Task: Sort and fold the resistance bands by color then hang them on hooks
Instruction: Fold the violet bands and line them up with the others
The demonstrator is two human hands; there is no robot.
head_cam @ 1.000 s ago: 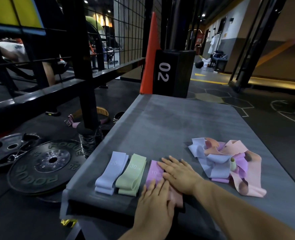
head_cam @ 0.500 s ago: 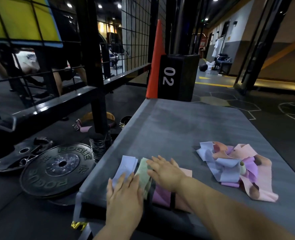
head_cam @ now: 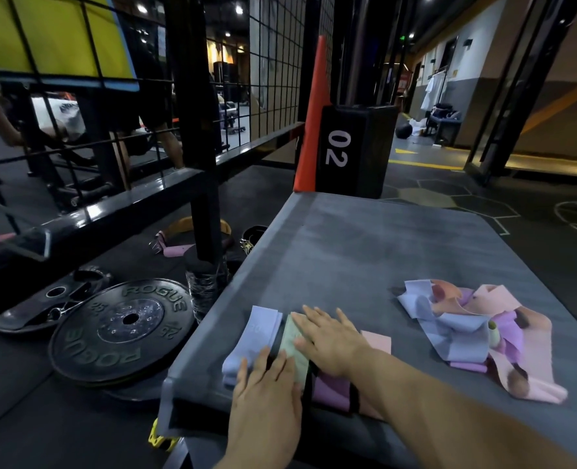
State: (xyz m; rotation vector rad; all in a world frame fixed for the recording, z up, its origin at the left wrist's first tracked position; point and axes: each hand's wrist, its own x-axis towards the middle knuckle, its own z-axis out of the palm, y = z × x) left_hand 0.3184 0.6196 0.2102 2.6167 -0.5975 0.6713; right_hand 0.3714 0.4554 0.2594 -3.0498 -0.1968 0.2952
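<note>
Grey table [head_cam: 365, 252], black weight plate [head_cam: 124, 330] on the floor [head_cam: 26, 401] left of the left grip [head_cam: 266, 404], clear bottle [head_cam: 205, 292] beyond the plate, black box [head_cam: 351, 150] marked 02 and orange cone [head_cam: 310, 123] far ahead.

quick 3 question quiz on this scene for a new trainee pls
1. True or false: the left hand and the right hand both lie flat on the folded row.
2. Which folded band is furthest left? A pink, B blue, C purple.
3. Fill in: the loose pile of bands lies to the folded row's ____.
Key: 1 true; 2 B, the blue band; 3 right.
</note>
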